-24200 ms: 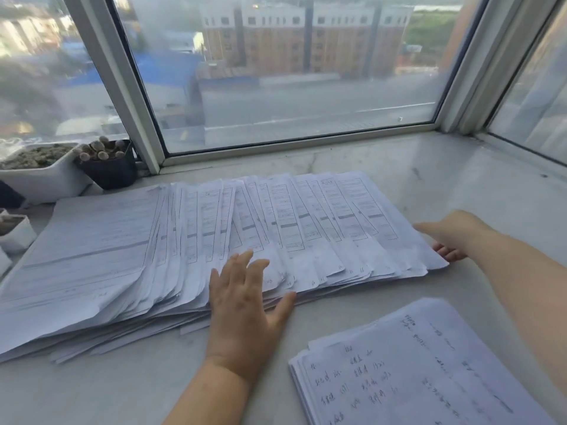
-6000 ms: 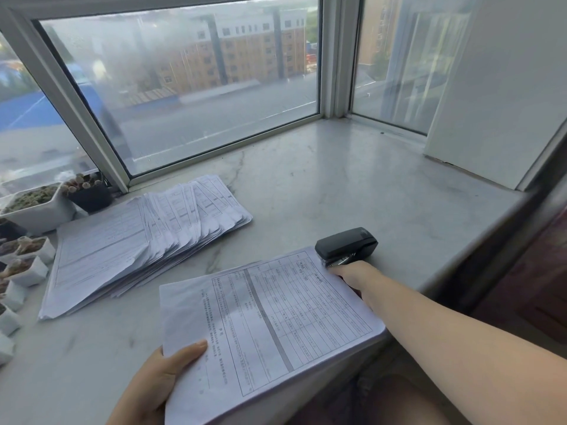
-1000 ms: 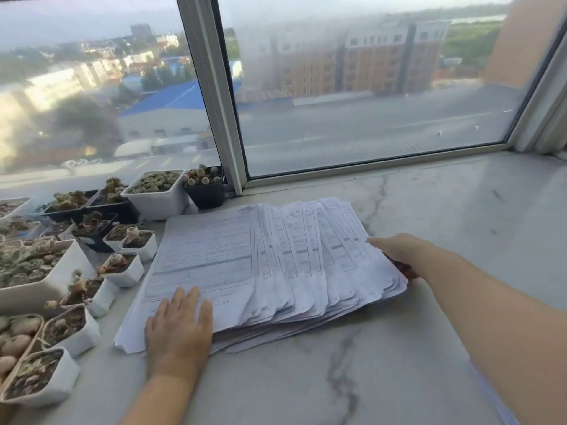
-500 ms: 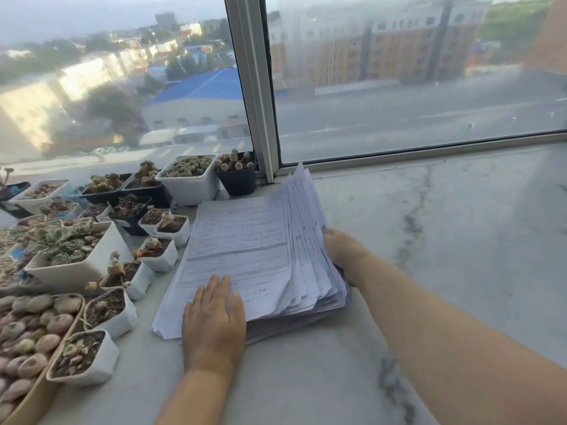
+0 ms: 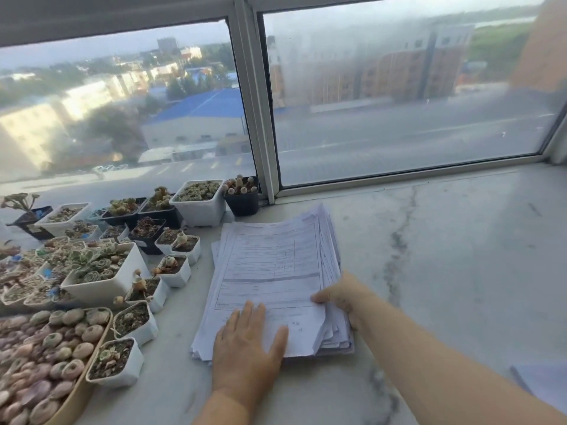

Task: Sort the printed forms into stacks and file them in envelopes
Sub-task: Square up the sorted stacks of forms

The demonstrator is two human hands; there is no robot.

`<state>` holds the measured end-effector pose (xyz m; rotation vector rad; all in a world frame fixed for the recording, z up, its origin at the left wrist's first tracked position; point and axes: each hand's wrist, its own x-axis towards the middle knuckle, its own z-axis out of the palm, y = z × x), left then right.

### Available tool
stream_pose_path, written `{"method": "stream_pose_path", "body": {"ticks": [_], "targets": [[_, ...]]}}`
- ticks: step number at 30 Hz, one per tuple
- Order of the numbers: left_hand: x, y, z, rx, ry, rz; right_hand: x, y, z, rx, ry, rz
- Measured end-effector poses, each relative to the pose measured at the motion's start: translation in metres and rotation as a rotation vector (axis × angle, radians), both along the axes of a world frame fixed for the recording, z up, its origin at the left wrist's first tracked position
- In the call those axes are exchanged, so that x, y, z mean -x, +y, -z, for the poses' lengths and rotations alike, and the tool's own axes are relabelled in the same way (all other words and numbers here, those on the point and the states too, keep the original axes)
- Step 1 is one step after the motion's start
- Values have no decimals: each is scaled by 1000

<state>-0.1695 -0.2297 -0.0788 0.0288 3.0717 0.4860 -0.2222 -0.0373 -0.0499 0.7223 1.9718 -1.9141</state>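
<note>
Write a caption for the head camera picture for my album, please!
Two hands, left hand and right hand, square a stack of forms beside succulent pots.

Print on top form of stack of forms [image 5: 270,268] too small to read. Left hand [image 5: 245,348] covers its near-left corner; right hand [image 5: 340,297] fingers hidden under right edge. Second paper pile [image 5: 543,384] at sill's near-right cut by frame. Tray of succulents [image 5: 79,397] cropped at left-bottom corner.
</note>
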Motion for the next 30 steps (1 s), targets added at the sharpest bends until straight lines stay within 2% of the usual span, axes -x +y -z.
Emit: {"method": "stream_pose_path", "body": {"ticks": [3, 5, 7, 10, 14, 17, 19, 21, 24, 26, 30], "targets": [[-8, -28, -18, -321, -32, -185, -61, 32, -4, 121, -56, -23], [-19, -42, -28, -525, -171, -288, -106, 57, -3, 263, -96, -91], [-37, -37, -33, -740, -272, -283, -138, 72, -3, 326, -132, -124], [-65, -17, -34, -973, -395, -169, -157, 66, -8, 303, -159, -95], [-93, -10, -37, -1094, -448, -69, -173, 43, -27, 110, 1, -14], [-109, -20, -50, -1175, -422, -146, -194, 48, -51, 226, 157, -8], [-115, -27, -54, -1363, -514, -93, -211, 56, -69, 324, 261, -102], [-119, -27, -64, -1501, -574, -61, -225, 62, -86, 329, 326, -215], [-125, -24, -82, -1487, -319, -5, -235, 66, -106, 199, 475, -187], [-127, -20, -99, -1465, -147, 33, -238, 66, -117, 192, 584, -122], [-122, -24, -128, -1525, -26, 172, -239, 69, -137, 199, 724, -123]]}}
